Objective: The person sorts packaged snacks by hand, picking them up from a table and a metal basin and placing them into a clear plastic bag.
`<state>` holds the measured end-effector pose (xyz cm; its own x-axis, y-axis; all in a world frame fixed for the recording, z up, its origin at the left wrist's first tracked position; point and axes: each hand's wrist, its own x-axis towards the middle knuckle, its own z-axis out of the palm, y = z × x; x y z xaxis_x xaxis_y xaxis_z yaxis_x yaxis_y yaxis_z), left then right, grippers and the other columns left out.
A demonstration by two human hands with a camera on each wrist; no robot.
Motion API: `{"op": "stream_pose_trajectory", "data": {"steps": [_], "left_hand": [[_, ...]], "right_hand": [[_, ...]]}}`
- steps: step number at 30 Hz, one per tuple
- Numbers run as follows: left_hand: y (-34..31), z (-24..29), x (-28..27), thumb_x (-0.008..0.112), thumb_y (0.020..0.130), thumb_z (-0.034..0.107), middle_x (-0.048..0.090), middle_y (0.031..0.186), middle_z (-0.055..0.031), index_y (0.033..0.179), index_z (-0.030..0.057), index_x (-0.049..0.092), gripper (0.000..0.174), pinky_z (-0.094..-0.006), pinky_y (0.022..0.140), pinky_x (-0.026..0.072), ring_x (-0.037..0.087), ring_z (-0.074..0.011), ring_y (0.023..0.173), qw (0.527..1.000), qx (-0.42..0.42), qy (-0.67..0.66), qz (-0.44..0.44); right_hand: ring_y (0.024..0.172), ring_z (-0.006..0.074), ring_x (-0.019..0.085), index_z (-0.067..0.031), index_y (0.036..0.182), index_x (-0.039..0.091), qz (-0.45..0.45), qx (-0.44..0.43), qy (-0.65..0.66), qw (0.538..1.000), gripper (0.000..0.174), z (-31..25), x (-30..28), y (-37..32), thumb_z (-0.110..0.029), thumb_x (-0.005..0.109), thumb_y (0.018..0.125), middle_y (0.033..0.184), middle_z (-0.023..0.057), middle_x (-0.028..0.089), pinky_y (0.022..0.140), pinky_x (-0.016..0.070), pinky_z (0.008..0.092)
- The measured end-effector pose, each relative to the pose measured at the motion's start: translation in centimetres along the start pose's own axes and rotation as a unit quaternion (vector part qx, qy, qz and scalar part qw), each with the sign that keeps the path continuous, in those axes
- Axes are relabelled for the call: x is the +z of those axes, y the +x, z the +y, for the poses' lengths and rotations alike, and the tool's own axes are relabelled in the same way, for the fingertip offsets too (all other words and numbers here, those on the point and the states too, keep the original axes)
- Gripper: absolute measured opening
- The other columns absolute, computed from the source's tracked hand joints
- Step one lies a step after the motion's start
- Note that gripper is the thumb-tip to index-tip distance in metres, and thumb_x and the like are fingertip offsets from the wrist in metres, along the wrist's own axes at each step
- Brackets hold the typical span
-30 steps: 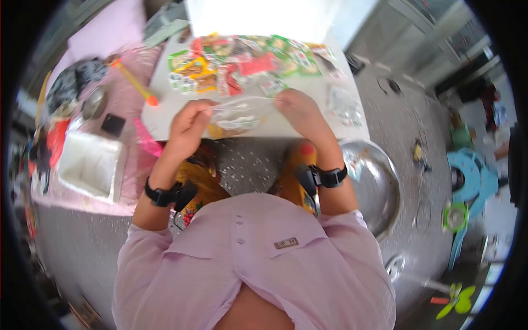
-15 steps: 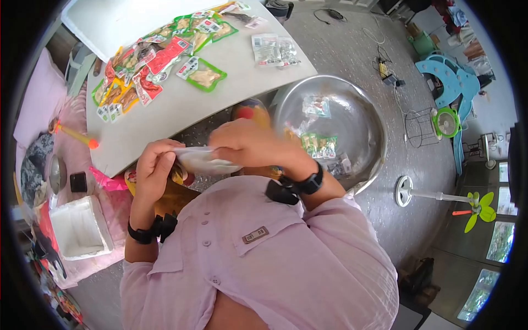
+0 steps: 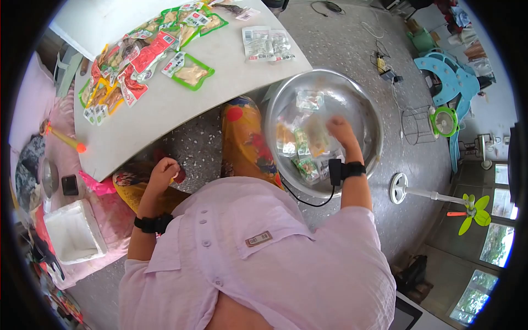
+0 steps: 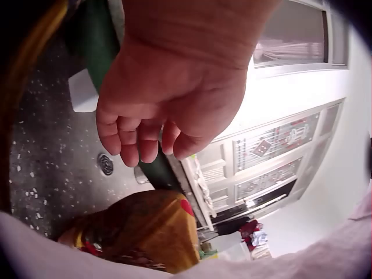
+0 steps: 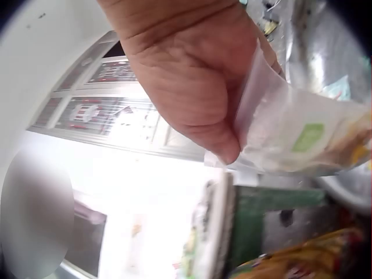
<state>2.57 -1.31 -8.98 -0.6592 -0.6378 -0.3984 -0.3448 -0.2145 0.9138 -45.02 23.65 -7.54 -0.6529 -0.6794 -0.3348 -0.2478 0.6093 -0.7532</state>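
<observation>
Over the big metal basin [image 3: 360,102], the right hand [image 3: 342,131] pinches the edge of a clear plastic bag [image 3: 317,138]. The right wrist view shows the thumb of that hand [image 5: 186,81] against the bag [image 5: 279,125], which has a green patch and something brownish inside. Several small food packets [image 3: 308,169] lie in the basin beneath. The left hand [image 3: 163,175] is held above the lap, away from the table; in the left wrist view its fingers hang loosely curled and the hand [image 4: 174,93] holds nothing.
The white table [image 3: 220,82] bears a pile of coloured food packets [image 3: 148,52], a green-edged packet [image 3: 188,72] and silvery packets [image 3: 267,44]. A white foam box [image 3: 74,231] sits at the left on pink cloth. A small fan [image 3: 476,209] stands at the right.
The right hand has moved right from the left hand to above the basin, carrying the bag. The left hand has let go of the bag. The head view has swung toward the basin.
</observation>
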Motion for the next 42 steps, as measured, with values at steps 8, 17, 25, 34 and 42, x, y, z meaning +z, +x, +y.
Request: {"op": "stream_pose_trajectory", "data": {"steps": [8,17,25,34,42], "left_hand": [[-1.4,-0.4,-1.3,0.05,0.076,0.009,0.05,0.07,0.0002,0.08,0.0031,0.051,0.008,-0.0193,0.057,0.0359,0.044,-0.0065,0.063,0.994,-0.043,0.012,0.104],[-2.1,-1.7,-2.1,0.05,0.076,0.013,0.051,0.073,0.0003,0.082,0.0064,0.05,0.009,-0.0186,0.062,0.0368,0.045,-0.007,0.067,0.989,-0.076,0.009,0.129],[-3.3,-0.2,-2.7,0.051,0.077,0.015,0.053,0.076,-0.0015,0.084,0.006,0.05,0.012,-0.0209,0.065,0.039,0.048,-0.0081,0.07,0.985,-0.044,0.014,0.166],[-8.3,0.3,-9.7,0.052,0.077,0.012,0.051,0.076,-0.0033,0.083,0.0019,0.051,0.012,-0.0222,0.066,0.0399,0.048,-0.0106,0.072,0.927,0.114,0.076,0.35],[-16.5,-2.6,-18.9,0.054,0.071,0.013,0.056,0.089,-0.0149,0.092,0.0016,0.053,0.025,-0.0355,0.074,0.0416,0.052,-0.03,0.084,0.666,0.099,0.365,0.643]], "right_hand": [[0.073,0.0326,0.056,-0.0044,0.079,0.052,0.221,0.033,-0.29,0.93,0.018,12.2,-3.2,7.9,-0.021,0.047,0.073,0.073,0.018,0.057,0.063,0.0427,0.0407],[0.069,0.0368,0.055,-0.0019,0.077,0.05,0.171,-0.147,-0.289,0.931,0.015,13.7,10.1,9.6,-0.013,0.04,0.076,0.072,0.0197,0.056,0.061,0.0437,0.045],[0.067,0.0326,0.055,-0.0093,0.072,0.055,0.135,-0.204,-0.185,0.952,0.013,6.0,20.0,5.3,-0.019,0.047,0.073,0.069,0.0144,0.055,0.059,0.0418,0.0438],[0.085,0.0205,0.048,0.002,0.093,0.05,0.105,-0.271,0.047,0.956,0.019,-10.5,17.5,-0.1,-0.01,0.05,0.078,0.093,0.0128,0.05,0.074,0.0395,0.0288],[0.101,0.0397,0.039,0.0,0.086,0.051,0.109,-0.5,-0.217,0.831,0.022,-12.5,21.4,-1.8,-0.009,0.055,0.067,0.102,0.0185,0.048,0.086,0.0319,0.0473]]}}
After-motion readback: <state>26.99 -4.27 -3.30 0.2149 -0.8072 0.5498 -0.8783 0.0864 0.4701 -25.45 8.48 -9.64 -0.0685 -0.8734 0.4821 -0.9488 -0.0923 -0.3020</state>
